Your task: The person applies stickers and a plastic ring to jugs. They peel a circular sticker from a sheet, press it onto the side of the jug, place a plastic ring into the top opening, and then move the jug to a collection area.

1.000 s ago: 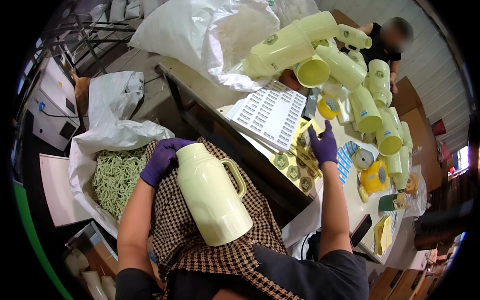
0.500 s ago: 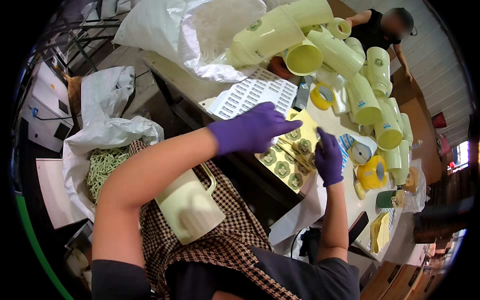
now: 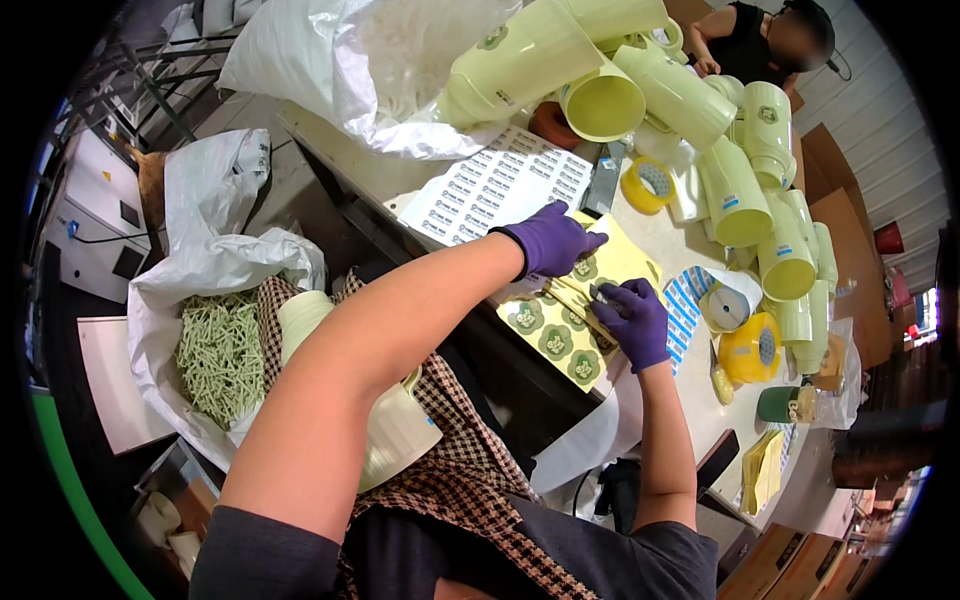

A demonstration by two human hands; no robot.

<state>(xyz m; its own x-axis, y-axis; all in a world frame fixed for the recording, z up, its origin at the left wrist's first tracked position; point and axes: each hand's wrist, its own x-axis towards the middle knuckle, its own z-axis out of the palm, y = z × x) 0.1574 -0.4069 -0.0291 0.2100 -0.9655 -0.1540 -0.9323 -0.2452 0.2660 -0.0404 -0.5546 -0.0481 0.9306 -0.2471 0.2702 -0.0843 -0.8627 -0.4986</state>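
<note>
On the table in front of me lies a yellow sheet of round green-and-gold stickers (image 3: pixel 556 342), with a folded, creased part across its middle. My left hand (image 3: pixel 555 241), in a purple glove, rests on the upper part of the sheet with its index finger stretched out. My right hand (image 3: pixel 634 324), gloved alike, pinches the creased part of the sheet between thumb and fingers. A pale cream pitcher (image 3: pixel 397 440) lies tilted on my lap over a checked apron (image 3: pixel 480 440), partly hidden behind my left forearm.
Several pale yellow-green pitchers (image 3: pixel 735 200) are heaped at the back right. A white label sheet (image 3: pixel 505 185), tape rolls (image 3: pixel 648 185) and a blue-striped label roll (image 3: pixel 722 305) lie around. A white sack holds green shreds (image 3: pixel 220 360) at left. A co-worker (image 3: pixel 750 45) is at the far right.
My left hand has moved a little right and down onto the sheet. The right hand has shifted left and closed on its creased part. My left forearm now covers more of the pitcher.
</note>
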